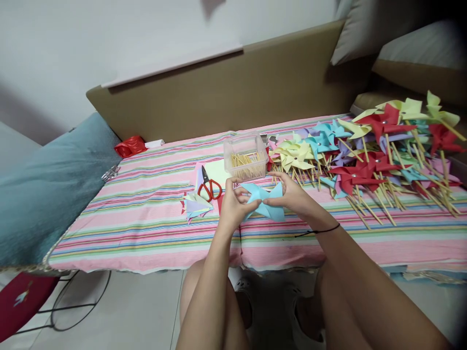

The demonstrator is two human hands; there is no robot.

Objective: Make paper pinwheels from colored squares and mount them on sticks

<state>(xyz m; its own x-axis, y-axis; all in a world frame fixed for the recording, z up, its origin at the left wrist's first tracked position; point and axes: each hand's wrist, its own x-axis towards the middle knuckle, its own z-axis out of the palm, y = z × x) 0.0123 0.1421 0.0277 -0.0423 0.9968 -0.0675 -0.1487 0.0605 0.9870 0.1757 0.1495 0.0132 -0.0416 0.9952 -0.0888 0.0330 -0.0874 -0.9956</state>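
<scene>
Between my two hands is a light blue paper pinwheel (273,212), its blades folded in toward the middle. My left hand (233,204) grips its left side, the thumb pressed near the centre. From the other side my right hand (290,197) pinches it, with the thumb also at the centre. No stick shows on this pinwheel. Just beyond my hands stands a clear plastic box (245,158) with many short wooden sticks (248,165) in it. Scissors with red handles (209,187) lie left of my left hand, beside some cut paper pieces (197,205).
Many finished pinwheels on sticks (365,170) are heaped on the right of the striped cloth (146,233). Pale paper sheets (216,170) lie by the box. A red plastic bag (130,146) rests at the far left. A brown backrest (219,97) rises behind.
</scene>
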